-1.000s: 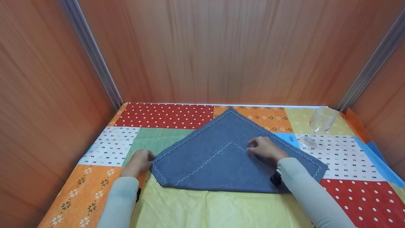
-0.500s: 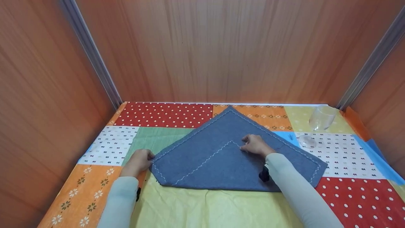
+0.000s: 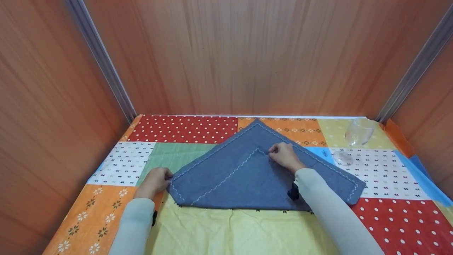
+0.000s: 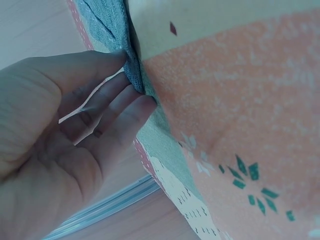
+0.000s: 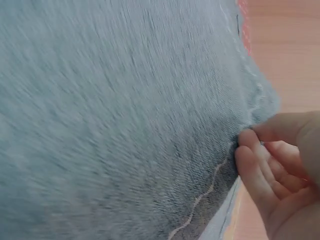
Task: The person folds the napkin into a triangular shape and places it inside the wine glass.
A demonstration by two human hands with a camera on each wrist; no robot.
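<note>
A grey-blue cloth with pale zigzag stitching along its hems (image 3: 226, 184) lies folded on the table, one pointed corner toward the back wall. At its left corner my left hand (image 3: 154, 182) pinches the edge; in the left wrist view the thumb is on one side of the cloth and the fingertips on the other. My right hand (image 3: 284, 156) pinches the upper layer beside the inner stitched peak, right of the cloth's middle. The right wrist view shows the thumb and fingers (image 5: 250, 150) closed at the hem of that layer.
A patchwork-print tablecloth (image 3: 230, 233) covers the table beneath. A clear stemmed glass (image 3: 360, 132) with a round foot stands at the back right. Wood-grain panels (image 3: 226, 56) enclose the back and both sides.
My right hand has shifted left, then toward the back, drawing the upper layer's stitched peak and the near fold slightly away from me. My left hand stays at the left corner.
</note>
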